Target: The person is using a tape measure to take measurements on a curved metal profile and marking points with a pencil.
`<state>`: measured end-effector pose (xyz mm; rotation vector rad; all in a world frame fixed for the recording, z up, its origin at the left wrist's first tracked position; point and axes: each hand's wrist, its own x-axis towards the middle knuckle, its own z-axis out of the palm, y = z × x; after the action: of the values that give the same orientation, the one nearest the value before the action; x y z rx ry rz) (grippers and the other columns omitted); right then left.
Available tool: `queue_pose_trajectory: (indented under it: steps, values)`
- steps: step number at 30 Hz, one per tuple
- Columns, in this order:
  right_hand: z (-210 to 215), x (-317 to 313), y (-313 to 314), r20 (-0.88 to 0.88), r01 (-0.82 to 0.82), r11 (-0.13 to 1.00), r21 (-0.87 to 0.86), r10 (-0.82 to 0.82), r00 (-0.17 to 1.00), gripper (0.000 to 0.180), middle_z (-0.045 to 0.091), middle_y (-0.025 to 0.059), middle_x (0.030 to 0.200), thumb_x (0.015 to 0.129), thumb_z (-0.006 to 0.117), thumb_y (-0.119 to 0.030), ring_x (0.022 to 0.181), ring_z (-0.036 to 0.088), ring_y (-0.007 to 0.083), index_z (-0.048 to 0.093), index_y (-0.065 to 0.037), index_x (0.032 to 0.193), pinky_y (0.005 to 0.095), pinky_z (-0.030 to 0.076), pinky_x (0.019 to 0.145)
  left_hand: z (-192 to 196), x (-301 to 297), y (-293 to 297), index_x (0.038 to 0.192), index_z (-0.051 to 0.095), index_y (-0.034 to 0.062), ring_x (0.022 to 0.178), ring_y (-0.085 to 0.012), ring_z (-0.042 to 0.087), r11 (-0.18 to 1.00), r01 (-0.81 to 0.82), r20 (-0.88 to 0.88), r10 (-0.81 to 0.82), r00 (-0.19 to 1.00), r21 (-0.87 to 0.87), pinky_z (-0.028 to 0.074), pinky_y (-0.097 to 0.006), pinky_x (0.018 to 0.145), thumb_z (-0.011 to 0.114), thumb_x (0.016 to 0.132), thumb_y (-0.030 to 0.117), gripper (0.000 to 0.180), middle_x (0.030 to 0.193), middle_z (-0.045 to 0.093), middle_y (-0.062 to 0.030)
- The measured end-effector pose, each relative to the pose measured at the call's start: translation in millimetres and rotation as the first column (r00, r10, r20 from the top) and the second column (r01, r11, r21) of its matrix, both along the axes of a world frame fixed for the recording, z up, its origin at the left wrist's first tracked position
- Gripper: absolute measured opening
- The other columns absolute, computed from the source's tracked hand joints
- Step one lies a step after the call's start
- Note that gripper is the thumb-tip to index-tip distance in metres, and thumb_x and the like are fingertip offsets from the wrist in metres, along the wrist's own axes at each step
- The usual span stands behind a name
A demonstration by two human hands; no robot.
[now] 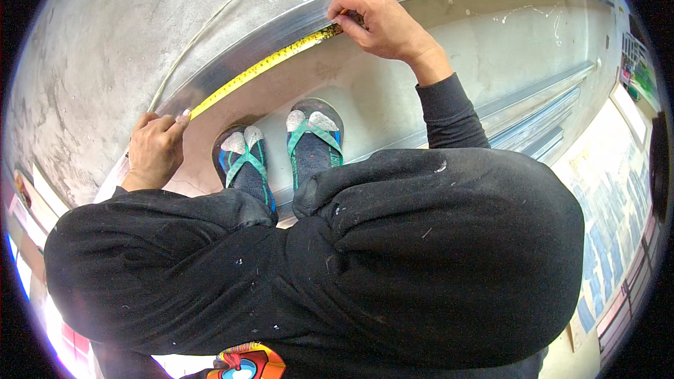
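A yellow tape measure blade [263, 65] is stretched between my hands, running along a long grey metal profile [232, 56] on the floor. Its left end goes under the fingers of my left hand [156, 149], which is closed on it beside the profile's left part. Farther up and to the right, my right hand [382, 24] pinches the other end, where the blade looks dark and worn. No tape case shows; whether one sits inside a hand I cannot tell.
My feet in green-strapped flip-flops [314, 137] stand just on the near side of the profile. More metal profiles [540, 112] lie in a stack at the right. A thin pale cable [203, 28] crosses the concrete floor beyond. Bluish strips [611, 217] lie at the far right.
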<state>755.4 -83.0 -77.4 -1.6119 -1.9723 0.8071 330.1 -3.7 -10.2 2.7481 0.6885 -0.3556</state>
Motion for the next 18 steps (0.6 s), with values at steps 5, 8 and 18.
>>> queue_pose_trajectory:
  steps: [5,8,18]
  values:
    - [-2,-1,0,0.029,0.003,1.0,0.02,-0.004,1.0,0.008,0.068,0.0016,0.087,0.09,0.067,-0.015,0.096,0.064,0.0256,0.069,-0.017,0.097,0.0478,0.045,0.093,-1,0,0,0.107,0.076,0.0068,0.072,-0.0269,0.063,1.0,0.014,-0.006,-0.014,1.0,0.004,0.05,-0.037,0.079,0.065,0.084,0.0,0.026,0.075,0.063,-0.0068]
    - [-3,-2,1,0.031,-0.014,1.0,-0.009,0.014,0.999,0.008,0.068,0.0019,0.086,0.09,0.067,-0.016,0.097,0.064,0.0258,0.069,-0.018,0.098,0.0486,0.044,0.094,-1,0,0,0.106,0.076,0.0068,0.072,-0.0267,0.063,1.0,0.012,-0.02,-0.012,1.0,0.005,0.05,-0.037,0.08,0.066,0.084,0.001,0.025,0.075,0.063,-0.0071]
    - [9,5,1,-0.182,0.248,0.961,0.122,-0.224,0.957,0.009,0.072,0.0073,0.092,0.091,0.069,-0.003,0.082,0.068,0.022,0.071,-0.007,0.099,0.0321,0.055,0.075,-4,-2,0,0.106,0.076,0.0076,0.075,-0.028,0.062,1.0,0.001,-0.001,-0.001,1.0,-0.005,0.05,-0.037,0.077,0.065,0.084,0.001,0.025,0.074,0.062,-0.0064]
